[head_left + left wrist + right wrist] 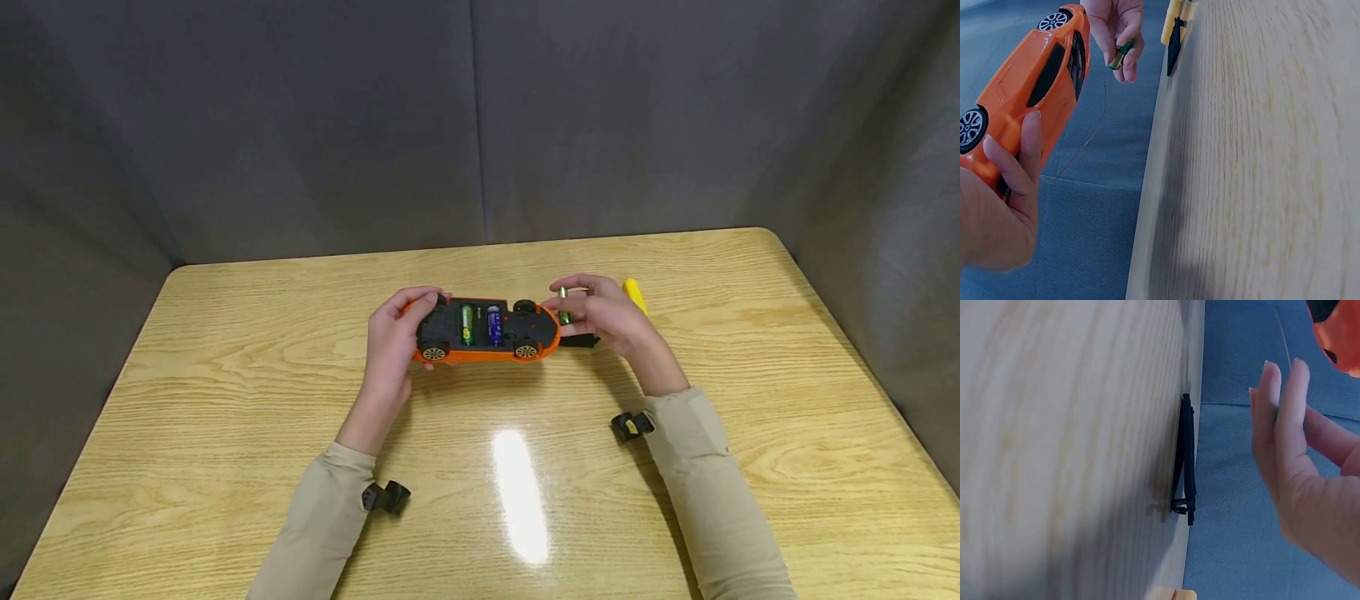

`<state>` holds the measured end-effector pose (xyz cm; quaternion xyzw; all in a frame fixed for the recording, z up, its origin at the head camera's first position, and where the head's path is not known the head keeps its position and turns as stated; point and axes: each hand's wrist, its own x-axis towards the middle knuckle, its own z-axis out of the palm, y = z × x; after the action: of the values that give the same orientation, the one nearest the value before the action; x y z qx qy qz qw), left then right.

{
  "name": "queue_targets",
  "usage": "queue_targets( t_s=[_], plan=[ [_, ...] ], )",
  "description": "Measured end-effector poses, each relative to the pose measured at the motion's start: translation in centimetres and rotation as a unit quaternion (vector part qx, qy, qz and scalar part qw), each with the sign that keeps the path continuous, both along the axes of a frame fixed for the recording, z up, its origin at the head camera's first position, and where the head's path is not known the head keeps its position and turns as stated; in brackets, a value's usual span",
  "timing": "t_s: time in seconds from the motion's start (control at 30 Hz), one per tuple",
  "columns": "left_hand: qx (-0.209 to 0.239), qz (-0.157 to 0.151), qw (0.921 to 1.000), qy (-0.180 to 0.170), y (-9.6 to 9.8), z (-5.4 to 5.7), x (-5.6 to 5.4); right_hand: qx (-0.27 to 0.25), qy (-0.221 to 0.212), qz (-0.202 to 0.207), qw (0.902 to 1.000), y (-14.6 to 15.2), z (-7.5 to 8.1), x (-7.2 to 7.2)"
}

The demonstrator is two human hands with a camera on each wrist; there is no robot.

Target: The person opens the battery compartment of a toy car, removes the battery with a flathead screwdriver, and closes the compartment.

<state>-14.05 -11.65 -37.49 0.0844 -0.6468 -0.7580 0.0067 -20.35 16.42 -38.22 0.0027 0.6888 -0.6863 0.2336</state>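
An orange toy car (487, 329) is held upside down above the table, its black underside facing up. My left hand (393, 329) grips it by the left end, thumb on the underside. In the open battery bay lie a green battery (467, 325) and a blue battery (495, 326), side by side. Just off the car's right end, my right hand (603, 312) pinches another green battery (564, 305) between thumb and fingers; the left wrist view also shows this battery (1121, 55). In the right wrist view the fingers hide it.
A black plastic cover (1186, 456) lies on the wooden table (262, 400) below my right hand. Behind that hand is a yellow-handled tool (634, 294), partly hidden. Grey fabric panels (337, 125) stand along the table's back and sides.
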Motion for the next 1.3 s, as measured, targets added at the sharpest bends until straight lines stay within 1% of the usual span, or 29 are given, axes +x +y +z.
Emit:
queue_targets(
  t_s=[0.13, 0.27, 0.4, 0.53, 0.8, 0.93, 1.07, 1.23, 1.3],
  plan=[
    [0.000, -0.001, 1.0000, 0.002, 0.0, 0.0, 0.0, 0.017, 0.001, 0.010, 0.9998, 0.0, 0.1, 0.1],
    [0.001, -0.004, 1.0000, 0.002, -0.1, 0.1, 0.0, 0.049, 0.000, 0.029, 0.9984, 0.2, 0.0, 0.1],
    [0.001, -0.005, 1.0000, 0.003, -0.1, 0.1, 0.1, 0.085, 0.007, 0.034, 0.9958, 0.5, -0.3, -0.1],
    [-0.001, -0.003, 1.0000, 0.004, -0.1, 0.1, 0.1, 0.104, 0.008, 0.037, 0.9939, 0.7, -0.6, -0.2],
    [-0.003, -0.003, 1.0000, 0.003, 0.0, 0.1, 0.1, 0.117, -0.006, 0.040, 0.9922, 1.5, -0.6, -0.2],
    [-0.002, -0.006, 1.0000, 0.003, 0.1, 0.1, 0.1, 0.120, 0.007, 0.044, 0.9917, 1.8, -0.4, -0.1],
    [-0.002, -0.006, 1.0000, 0.005, 0.1, 0.1, 0.1, 0.118, 0.027, 0.060, 0.9909, 1.6, -0.4, -0.1],
    [0.000, -0.006, 1.0000, 0.008, 0.0, 0.1, 0.2, 0.121, 0.021, 0.078, 0.9894, 1.1, -0.3, 0.0],
    [-0.001, -0.006, 1.0000, 0.008, 0.0, 0.1, 0.1, 0.131, 0.023, 0.082, 0.9877, 1.0, -0.3, 0.0]
  ],
)
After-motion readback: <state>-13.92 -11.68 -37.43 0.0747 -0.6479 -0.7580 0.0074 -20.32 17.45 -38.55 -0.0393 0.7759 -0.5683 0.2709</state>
